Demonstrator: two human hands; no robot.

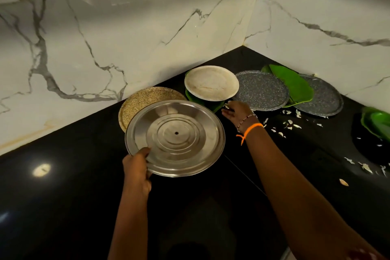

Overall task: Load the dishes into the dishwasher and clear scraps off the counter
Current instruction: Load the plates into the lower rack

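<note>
Our two forearms come in from the bottom edge, and our left hand [137,168] pinches the near rim of the steel plate [175,137], thumb on top and fingers curled beneath, so that it tilts up off the black counter [73,186]. We judge it is held this way to be carried off to the dishwasher (which is nowhere in view). Behind it, partly hidden, lies a speckled tan plate [135,102], touching the marble wall [105,38].

Our right hand [237,112], fingers straight and spread, holding nothing, reaches toward the cream plate [211,82], which sits on a green leaf [216,106]; whether the fingertips touch anything we cannot tell. Further right a grey speckled plate [261,91], a second leaf [293,82] and another grey plate [325,99] overlap along the wall. White scraps [290,124] are scattered on the counter just beside our wrist, not yet cleared. Most plates remain to be loaded.
</note>
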